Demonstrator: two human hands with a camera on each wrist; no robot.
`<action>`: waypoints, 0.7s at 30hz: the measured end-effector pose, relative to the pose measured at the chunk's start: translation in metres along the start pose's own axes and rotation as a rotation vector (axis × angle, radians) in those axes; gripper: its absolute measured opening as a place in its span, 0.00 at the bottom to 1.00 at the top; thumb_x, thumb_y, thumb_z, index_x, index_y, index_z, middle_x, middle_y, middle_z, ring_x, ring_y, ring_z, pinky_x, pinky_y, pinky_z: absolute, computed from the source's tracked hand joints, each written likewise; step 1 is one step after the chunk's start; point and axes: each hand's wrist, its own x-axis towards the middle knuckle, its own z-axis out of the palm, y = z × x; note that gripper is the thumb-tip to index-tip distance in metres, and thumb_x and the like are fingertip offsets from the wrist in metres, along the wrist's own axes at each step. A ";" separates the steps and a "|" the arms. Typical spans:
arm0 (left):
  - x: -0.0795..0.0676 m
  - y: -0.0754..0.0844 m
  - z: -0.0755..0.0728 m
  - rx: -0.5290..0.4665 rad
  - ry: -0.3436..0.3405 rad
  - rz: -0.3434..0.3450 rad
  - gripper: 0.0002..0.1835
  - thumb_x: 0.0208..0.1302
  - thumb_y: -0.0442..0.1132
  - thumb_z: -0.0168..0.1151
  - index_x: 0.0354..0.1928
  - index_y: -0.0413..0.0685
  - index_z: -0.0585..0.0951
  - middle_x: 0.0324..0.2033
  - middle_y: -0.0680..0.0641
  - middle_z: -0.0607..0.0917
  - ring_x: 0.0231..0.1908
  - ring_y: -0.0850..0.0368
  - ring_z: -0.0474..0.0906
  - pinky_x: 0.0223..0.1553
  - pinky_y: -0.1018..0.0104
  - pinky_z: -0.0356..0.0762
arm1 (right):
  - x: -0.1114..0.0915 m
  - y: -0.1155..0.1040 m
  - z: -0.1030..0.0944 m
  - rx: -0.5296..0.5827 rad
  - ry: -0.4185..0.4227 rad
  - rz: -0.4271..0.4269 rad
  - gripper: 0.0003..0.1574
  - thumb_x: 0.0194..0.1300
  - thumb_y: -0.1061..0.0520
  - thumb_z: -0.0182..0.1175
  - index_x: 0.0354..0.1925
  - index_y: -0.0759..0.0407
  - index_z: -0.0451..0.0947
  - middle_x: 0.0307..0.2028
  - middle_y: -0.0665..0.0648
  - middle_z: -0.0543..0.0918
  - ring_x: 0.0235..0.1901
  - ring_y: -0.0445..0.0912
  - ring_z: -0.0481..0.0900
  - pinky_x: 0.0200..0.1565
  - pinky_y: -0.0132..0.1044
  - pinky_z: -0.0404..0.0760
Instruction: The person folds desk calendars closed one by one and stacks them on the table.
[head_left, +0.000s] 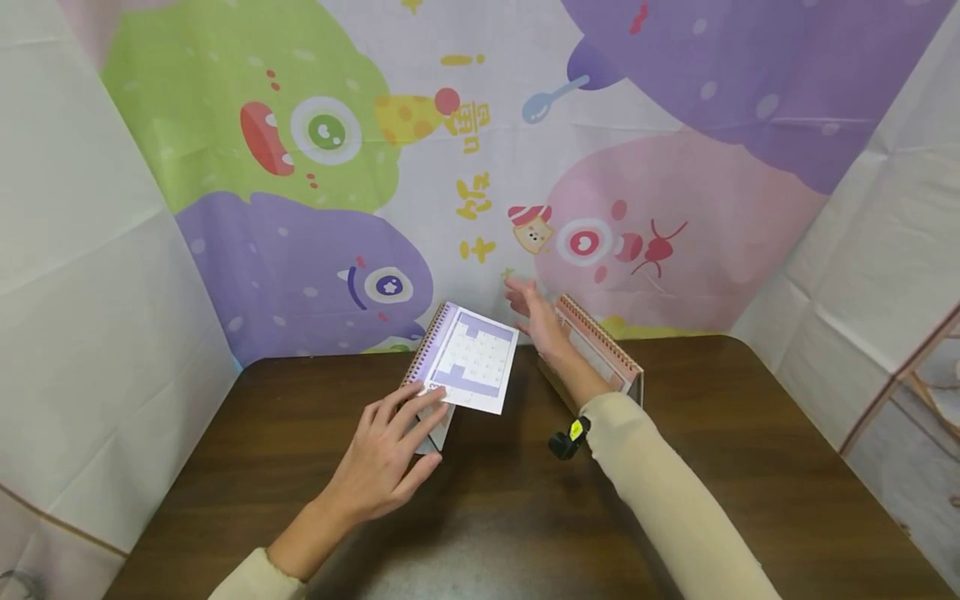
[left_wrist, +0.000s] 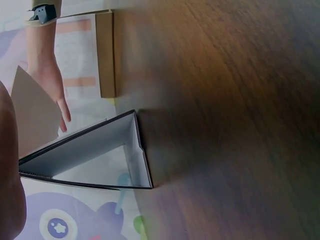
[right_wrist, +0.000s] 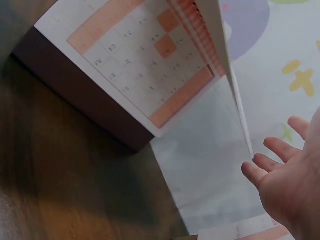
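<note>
A spiral-bound desk calendar (left_wrist: 100, 145) stands on the table as a tent, its triangular end facing the left wrist view. One purple-printed page (head_left: 476, 354) is raised off it and leans right; an orange-printed page (right_wrist: 140, 65) shows beneath in the right wrist view. My left hand (head_left: 390, 458) rests on the calendar's near top end, fingers spread, thumb apart. My right hand (head_left: 538, 321) is right of the raised page with fingers loosely extended; its fingertips are near the page edge (right_wrist: 241, 115), but contact is unclear.
A second desk calendar (head_left: 600, 354) with orange print stands to the right, partly behind my right forearm. A dark wrist device (head_left: 567, 442) is on my right wrist. The brown wooden table (head_left: 495, 542) meets a cartoon-printed cloth (head_left: 480, 283) at the back.
</note>
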 end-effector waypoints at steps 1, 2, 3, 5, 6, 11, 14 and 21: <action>0.000 -0.001 0.000 0.003 0.000 0.003 0.32 0.91 0.58 0.43 0.69 0.43 0.86 0.74 0.43 0.83 0.74 0.37 0.76 0.61 0.39 0.79 | 0.000 0.001 0.002 -0.013 -0.004 -0.001 0.45 0.94 0.41 0.18 0.87 0.63 0.61 0.84 0.76 0.68 0.86 0.72 0.63 0.86 0.73 0.61; -0.001 -0.001 0.000 0.005 0.002 0.007 0.32 0.91 0.58 0.43 0.69 0.43 0.87 0.74 0.43 0.83 0.74 0.37 0.76 0.61 0.39 0.80 | 0.000 0.002 0.004 -0.032 -0.010 -0.005 0.44 0.95 0.42 0.19 0.87 0.64 0.61 0.83 0.75 0.69 0.86 0.72 0.64 0.86 0.71 0.62; -0.001 -0.002 0.000 0.008 0.002 0.009 0.32 0.92 0.58 0.42 0.68 0.43 0.87 0.74 0.43 0.83 0.74 0.37 0.76 0.61 0.39 0.80 | 0.000 0.003 0.007 -0.050 -0.015 -0.011 0.44 0.95 0.43 0.19 0.87 0.64 0.62 0.83 0.76 0.70 0.85 0.72 0.66 0.86 0.70 0.62; -0.002 -0.002 0.000 0.010 0.005 0.017 0.33 0.92 0.58 0.40 0.68 0.43 0.87 0.74 0.42 0.84 0.74 0.37 0.77 0.61 0.39 0.82 | 0.000 0.006 0.012 -0.082 -0.017 -0.024 0.44 0.95 0.44 0.20 0.85 0.65 0.65 0.80 0.76 0.73 0.83 0.72 0.70 0.87 0.66 0.64; -0.002 -0.003 0.001 0.010 0.006 0.020 0.33 0.92 0.58 0.40 0.68 0.43 0.87 0.74 0.42 0.84 0.74 0.36 0.77 0.61 0.39 0.82 | 0.001 0.008 0.015 -0.093 -0.020 -0.026 0.44 0.94 0.44 0.21 0.84 0.66 0.66 0.80 0.75 0.74 0.82 0.71 0.71 0.87 0.64 0.64; -0.002 -0.003 0.001 0.013 0.002 0.035 0.29 0.91 0.56 0.46 0.67 0.44 0.88 0.72 0.41 0.85 0.73 0.36 0.77 0.61 0.39 0.83 | 0.001 0.014 0.026 -0.087 -0.042 -0.017 0.45 0.95 0.44 0.20 0.81 0.69 0.70 0.75 0.76 0.79 0.80 0.68 0.75 0.86 0.59 0.68; -0.004 -0.004 0.000 0.013 0.000 0.043 0.26 0.89 0.55 0.50 0.65 0.44 0.89 0.71 0.41 0.86 0.73 0.35 0.78 0.61 0.39 0.84 | 0.000 0.016 0.031 -0.094 -0.058 0.010 0.46 0.95 0.43 0.20 0.80 0.69 0.72 0.75 0.75 0.79 0.80 0.67 0.76 0.84 0.59 0.70; -0.006 -0.006 -0.001 0.008 -0.006 0.055 0.27 0.92 0.55 0.46 0.59 0.47 0.91 0.68 0.41 0.88 0.73 0.35 0.79 0.63 0.38 0.86 | -0.003 0.025 0.040 -0.114 -0.121 0.012 0.47 0.95 0.42 0.20 0.81 0.68 0.71 0.79 0.73 0.77 0.81 0.68 0.74 0.85 0.61 0.69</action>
